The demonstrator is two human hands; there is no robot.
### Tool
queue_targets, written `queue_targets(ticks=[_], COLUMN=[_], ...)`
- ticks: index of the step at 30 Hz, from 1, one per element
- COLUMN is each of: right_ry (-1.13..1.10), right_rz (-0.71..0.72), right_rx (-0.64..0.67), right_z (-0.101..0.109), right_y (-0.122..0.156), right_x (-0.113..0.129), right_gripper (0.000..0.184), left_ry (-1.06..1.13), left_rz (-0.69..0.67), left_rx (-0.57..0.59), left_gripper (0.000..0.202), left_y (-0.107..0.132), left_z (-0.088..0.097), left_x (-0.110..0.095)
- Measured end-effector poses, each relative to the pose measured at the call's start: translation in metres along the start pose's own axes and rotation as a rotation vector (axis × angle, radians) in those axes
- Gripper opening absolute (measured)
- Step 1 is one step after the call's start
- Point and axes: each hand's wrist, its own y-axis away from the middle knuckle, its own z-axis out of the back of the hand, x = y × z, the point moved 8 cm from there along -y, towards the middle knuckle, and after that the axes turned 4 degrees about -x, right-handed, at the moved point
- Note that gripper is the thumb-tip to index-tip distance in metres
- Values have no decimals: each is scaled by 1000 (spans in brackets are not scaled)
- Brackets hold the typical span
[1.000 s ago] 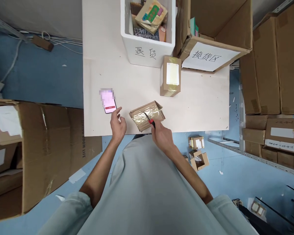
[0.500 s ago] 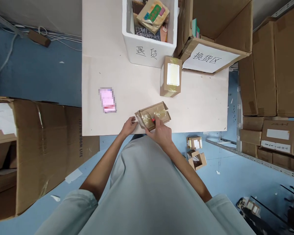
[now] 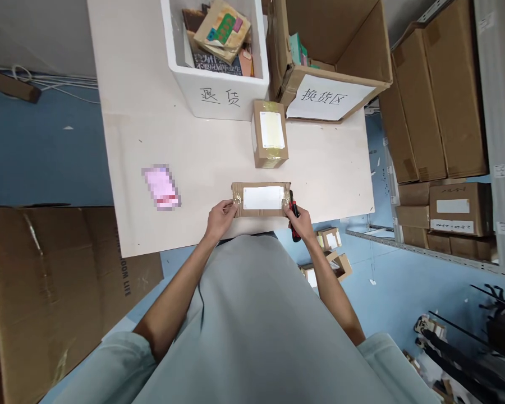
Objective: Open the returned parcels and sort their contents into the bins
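Note:
A small flat cardboard box [image 3: 261, 213] is at the near edge of the table, its white label facing up and clear tape at both ends. The fingers of my left hand [image 3: 219, 219] are closed on its left end. At the opposite end, my right hand [image 3: 302, 222] grips a red and black utility knife [image 3: 295, 233] while its thumb and fingers also touch the box's right end. The knife points up, away from me, beside the box.
A taped carton [image 3: 271, 134] stands beyond the small box. Behind it are a white foam bin [image 3: 219, 92] of books and a large open carton [image 3: 336, 95]. A pixelated pink item [image 3: 161, 187] lies to the left. Cartons sit on shelving [image 3: 458, 219] at right.
The small box has been turned over and straightened, so its white label now faces up. My right hand has moved from its top to its right end. The view has shifted.

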Motion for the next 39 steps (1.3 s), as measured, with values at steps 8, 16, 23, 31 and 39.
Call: queue_targets(ticks=[8, 16, 23, 31, 39], right_ry=[51, 786, 1221, 1370, 1421], right_rz=[-68, 386, 642, 705, 658], right_rx=[-31, 245, 518, 572, 569], right_z=[-23, -34, -92, -113, -107], right_y=[5, 26, 21, 22, 19], right_x=[-33, 76, 112, 126, 128], right_gripper=[45, 40, 46, 51, 42], left_ry=[-249, -271, -293, -298, -352], left_rz=[-11, -190, -231, -211, -172], left_rx=[-29, 7, 17, 9, -8], left_gripper=[20, 37, 39, 41, 40], left_y=[23, 25, 20, 17, 19], left_z=[30, 18, 15, 13, 13], left_x=[-10, -26, -20, -19, -20])
